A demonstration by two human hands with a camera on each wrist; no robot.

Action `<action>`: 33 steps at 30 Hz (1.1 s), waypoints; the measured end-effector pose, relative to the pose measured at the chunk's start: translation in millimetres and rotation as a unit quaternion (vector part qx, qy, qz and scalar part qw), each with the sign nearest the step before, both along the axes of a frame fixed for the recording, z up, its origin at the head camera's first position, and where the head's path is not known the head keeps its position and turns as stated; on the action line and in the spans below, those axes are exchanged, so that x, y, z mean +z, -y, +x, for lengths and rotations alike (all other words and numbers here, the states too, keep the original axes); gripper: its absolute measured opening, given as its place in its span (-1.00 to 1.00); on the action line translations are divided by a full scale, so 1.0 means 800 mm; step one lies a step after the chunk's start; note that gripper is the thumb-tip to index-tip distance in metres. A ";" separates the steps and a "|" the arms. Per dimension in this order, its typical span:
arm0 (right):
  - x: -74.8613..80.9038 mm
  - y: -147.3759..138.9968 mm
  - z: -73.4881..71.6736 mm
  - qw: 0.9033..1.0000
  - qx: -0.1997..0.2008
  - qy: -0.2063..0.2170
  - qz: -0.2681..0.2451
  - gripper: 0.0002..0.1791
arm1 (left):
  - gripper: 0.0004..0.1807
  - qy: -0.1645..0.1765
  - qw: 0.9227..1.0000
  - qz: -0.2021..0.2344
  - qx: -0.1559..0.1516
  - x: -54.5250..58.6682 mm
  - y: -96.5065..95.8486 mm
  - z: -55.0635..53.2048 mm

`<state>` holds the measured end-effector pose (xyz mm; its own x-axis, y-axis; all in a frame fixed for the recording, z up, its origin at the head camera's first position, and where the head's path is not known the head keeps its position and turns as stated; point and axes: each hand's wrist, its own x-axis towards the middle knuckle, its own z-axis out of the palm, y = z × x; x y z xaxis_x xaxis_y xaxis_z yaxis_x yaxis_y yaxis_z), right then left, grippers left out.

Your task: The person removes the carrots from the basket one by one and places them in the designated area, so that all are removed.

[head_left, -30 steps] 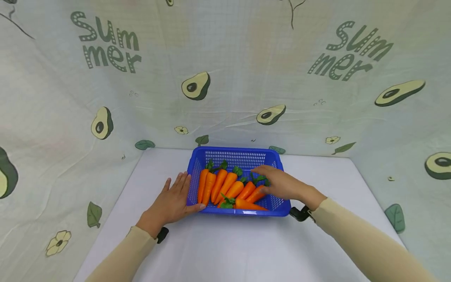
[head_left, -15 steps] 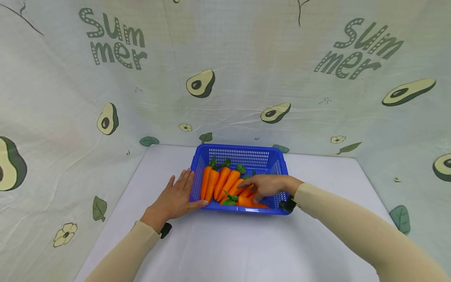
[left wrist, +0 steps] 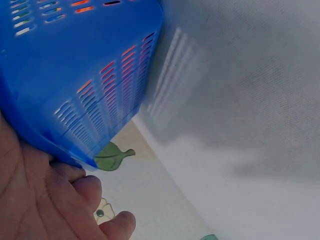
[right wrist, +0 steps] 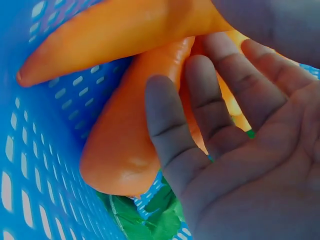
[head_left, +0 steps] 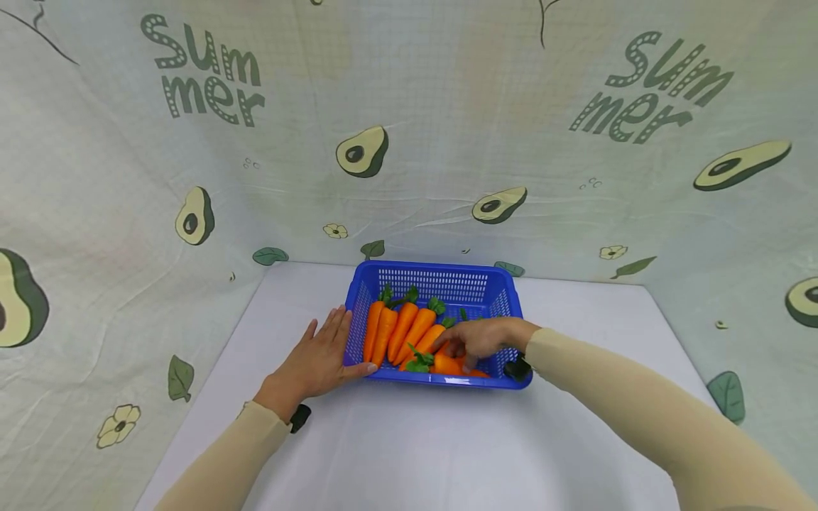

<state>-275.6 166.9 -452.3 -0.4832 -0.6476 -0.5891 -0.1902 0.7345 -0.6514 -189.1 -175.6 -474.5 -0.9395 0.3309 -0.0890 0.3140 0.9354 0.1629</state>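
Observation:
In the head view a blue plastic basket [head_left: 441,267] holds several orange carrots [head_left: 418,328] with green leafy tops. My left hand [head_left: 316,365] lies flat along the basket's left side, thumb out over the near left corner; the left wrist view shows the palm and fingers [left wrist: 87,190] right at the blue rim. My right hand [head_left: 486,337] reaches down inside, over the front right carrots. In the right wrist view its fingers [right wrist: 165,110] are loosely extended, fingertips on a thick carrot [right wrist: 122,150], while the thumb overlaps another carrot [right wrist: 120,35] lying along the basket's wall.
The basket stands on a white-covered table [head_left: 396,447], near its back edge. Behind and at both sides hangs a pale cloth [head_left: 422,92] printed with avocados, leaves and lettering. A dark wrist device [head_left: 517,367] on the right arm sits over the basket's right end.
My right hand has moved left and down from the basket's right side onto the front carrots, its fingers bending a little more. The left hand stays against the basket. The head view has shifted slightly.

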 end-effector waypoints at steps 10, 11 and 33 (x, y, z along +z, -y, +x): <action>-0.004 0.006 -0.002 0.999 0.013 -0.030 0.022 -0.34 | 0.36 0.004 1.000 0.002 0.003 -0.001 0.000 -0.001; -0.005 0.006 -0.003 0.999 0.015 -0.034 0.022 -0.35 | 0.36 0.006 1.000 0.002 0.004 -0.001 0.000 -0.002; 0.026 -0.023 -0.013 0.972 -0.159 -0.033 -0.169 -0.25 | 0.38 0.008 1.000 0.018 0.004 -0.004 0.002 -0.002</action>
